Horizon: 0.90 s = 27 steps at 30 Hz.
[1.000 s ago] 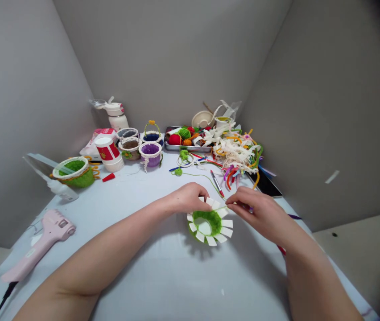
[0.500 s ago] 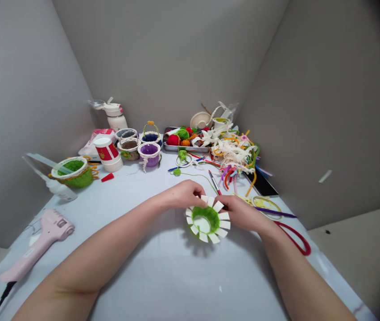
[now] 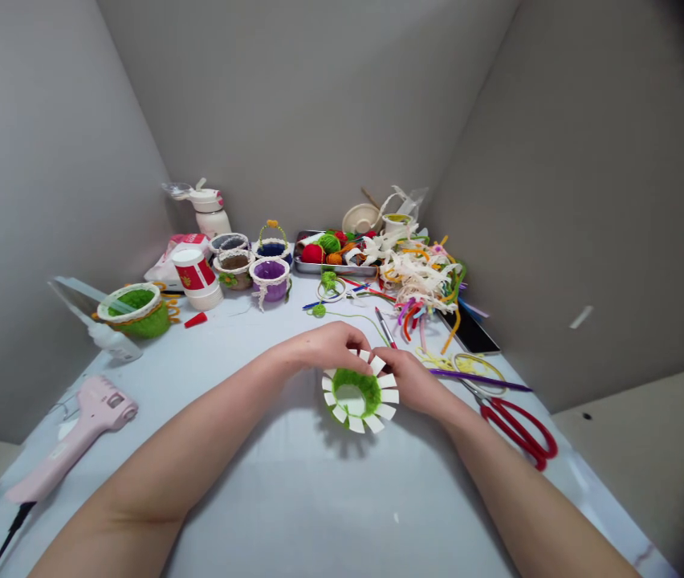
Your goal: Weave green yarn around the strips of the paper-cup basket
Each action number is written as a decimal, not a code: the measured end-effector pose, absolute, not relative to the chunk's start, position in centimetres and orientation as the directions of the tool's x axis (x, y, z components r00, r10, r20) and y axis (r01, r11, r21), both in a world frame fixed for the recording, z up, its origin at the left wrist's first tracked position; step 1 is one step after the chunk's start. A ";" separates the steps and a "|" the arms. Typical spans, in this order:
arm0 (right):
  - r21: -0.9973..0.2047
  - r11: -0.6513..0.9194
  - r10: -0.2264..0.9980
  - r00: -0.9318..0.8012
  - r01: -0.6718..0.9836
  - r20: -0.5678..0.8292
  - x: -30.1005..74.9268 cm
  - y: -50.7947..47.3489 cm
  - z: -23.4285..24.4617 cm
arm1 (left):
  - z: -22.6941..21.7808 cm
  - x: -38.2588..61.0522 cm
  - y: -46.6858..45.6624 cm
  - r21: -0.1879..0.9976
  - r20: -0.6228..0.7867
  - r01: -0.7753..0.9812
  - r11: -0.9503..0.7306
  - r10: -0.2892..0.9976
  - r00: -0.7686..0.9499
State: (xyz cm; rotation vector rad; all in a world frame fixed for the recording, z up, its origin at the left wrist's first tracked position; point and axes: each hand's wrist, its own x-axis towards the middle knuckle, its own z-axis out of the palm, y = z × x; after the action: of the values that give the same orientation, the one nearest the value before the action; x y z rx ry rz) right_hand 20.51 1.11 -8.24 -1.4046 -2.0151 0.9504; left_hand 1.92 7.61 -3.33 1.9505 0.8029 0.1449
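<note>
A small cut paper cup with white flaps and green yarn woven round its wall [image 3: 359,396] sits on the white table [image 3: 294,490] in front of me. My left hand [image 3: 325,348] grips its far left rim with curled fingers. My right hand [image 3: 409,377] is closed against its right side, fingers pinched between the flaps at the far edge. A thin green yarn strand [image 3: 351,316] runs from the cup back to a small green yarn ball [image 3: 319,310].
Red scissors [image 3: 516,428] and a purple pipe cleaner [image 3: 478,376] lie to the right. A pink glue gun [image 3: 74,437] lies at left. Finished yarn baskets [image 3: 135,310], a red-and-white cup [image 3: 196,277], a tray of yarn balls [image 3: 331,250] and a heap of pipe cleaners [image 3: 426,281] stand behind.
My right hand has come in from the right with the yarn and closed against the cup's right side. The cup has shifted a little to the left. The scissors have come into view.
</note>
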 end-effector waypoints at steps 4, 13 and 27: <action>-0.774 0.224 0.941 -0.339 0.592 0.013 20.4 1.2 -8.3 | -3.6 2.2 7.4 0.818 -0.206 0.480 -0.317 0.618 0.759; -0.767 0.165 0.920 -0.376 0.620 -0.106 23.1 1.0 -6.4 | -4.1 1.7 7.7 0.807 -0.136 0.493 -0.326 0.709 0.691; -0.432 0.451 0.892 -0.398 0.781 0.212 21.0 -1.9 -1.9 | -4.1 2.0 7.2 0.779 -0.115 0.502 -0.376 0.701 0.704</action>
State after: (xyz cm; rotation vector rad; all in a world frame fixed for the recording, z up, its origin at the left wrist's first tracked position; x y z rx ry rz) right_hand 21.04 -1.86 -1.91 -1.4091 -2.2954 0.3682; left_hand 1.96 7.22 -4.09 2.0562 0.9173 0.2958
